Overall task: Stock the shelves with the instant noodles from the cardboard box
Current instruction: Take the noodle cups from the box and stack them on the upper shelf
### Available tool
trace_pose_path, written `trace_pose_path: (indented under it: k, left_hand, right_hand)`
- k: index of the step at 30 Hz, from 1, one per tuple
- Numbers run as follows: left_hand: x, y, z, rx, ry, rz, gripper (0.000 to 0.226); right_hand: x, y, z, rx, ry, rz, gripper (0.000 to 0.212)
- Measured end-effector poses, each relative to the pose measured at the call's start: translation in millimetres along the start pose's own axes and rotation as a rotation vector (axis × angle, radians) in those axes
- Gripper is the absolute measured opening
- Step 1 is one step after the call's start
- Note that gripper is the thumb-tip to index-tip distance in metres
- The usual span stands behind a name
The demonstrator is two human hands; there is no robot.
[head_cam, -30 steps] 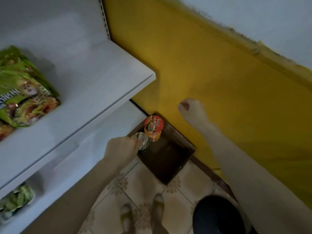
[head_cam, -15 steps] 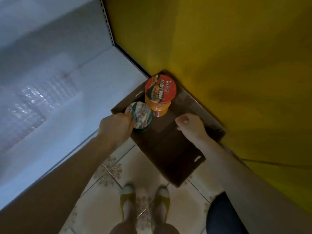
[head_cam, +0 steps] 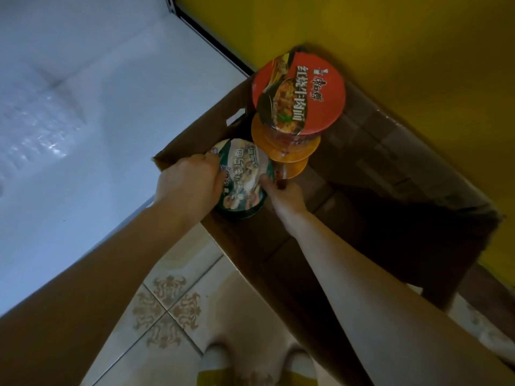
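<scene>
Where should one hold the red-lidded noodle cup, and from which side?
Grip the red-lidded noodle cup around its wall just under the lid rim, coming from above. It stands upright atop the orange cups, so lift straight up; the wide rim should stop slipping.

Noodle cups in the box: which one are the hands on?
The green-lidded cup, between the left hand and right hand; the red-lidded cup stands untouched.

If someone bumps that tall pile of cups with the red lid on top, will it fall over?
Probably, yes. The red-lidded cup sits off-centre on the orange-lidded cups beneath, so the pile already looks crooked. Each cup seems narrower at its base than at its lid, which makes tipping easier. The cardboard box wall behind might catch it on that side.
</scene>
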State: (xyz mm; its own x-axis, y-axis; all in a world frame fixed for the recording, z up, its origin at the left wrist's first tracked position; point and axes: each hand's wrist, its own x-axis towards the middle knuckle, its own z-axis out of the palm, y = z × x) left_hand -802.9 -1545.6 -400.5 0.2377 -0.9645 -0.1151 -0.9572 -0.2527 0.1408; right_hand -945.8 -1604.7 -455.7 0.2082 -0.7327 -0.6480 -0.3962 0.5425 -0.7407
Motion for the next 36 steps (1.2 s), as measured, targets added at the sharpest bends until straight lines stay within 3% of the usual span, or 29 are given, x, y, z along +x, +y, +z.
trace_pose_path:
  k: [6,11,18,26,30,36]
  left_hand:
    - [5.3,-4.4,8.6,-0.053,0.029,-0.012,0.035]
    - [8.3,-2.5,8.4,-0.073,0.042,-0.03,0.036]
    - [34.8,13.0,25.8,0.097,-0.222,0.117,0.021]
    - [85.0,20.6,79.8,0.237,-0.585,0.174,0.032]
    - [95.0,17.5,104.6,0.17,-0.651,0.092,0.036]
    - [109.5,8.8,118.2,0.137,-0.574,0.03,0.048]
  right_hand:
    - [3.6,1.5,16.6,0.034,0.038,-0.067,0.041]
    - [-10.7,6.3,-14.7,-0.057,0.028,-0.048,0.034]
    - [-34.0,31.2,-76.4,-0.14,0.09,0.041,0.029]
    - [-28.2,54.7,-110.6,-0.289,0.01,0.095,0.028]
    - [-20.6,60.9,-112.0,-0.343,-0.058,0.083,0.023]
    - [-12.4,63.2,-112.8,-0.388,-0.09,0.094,0.024]
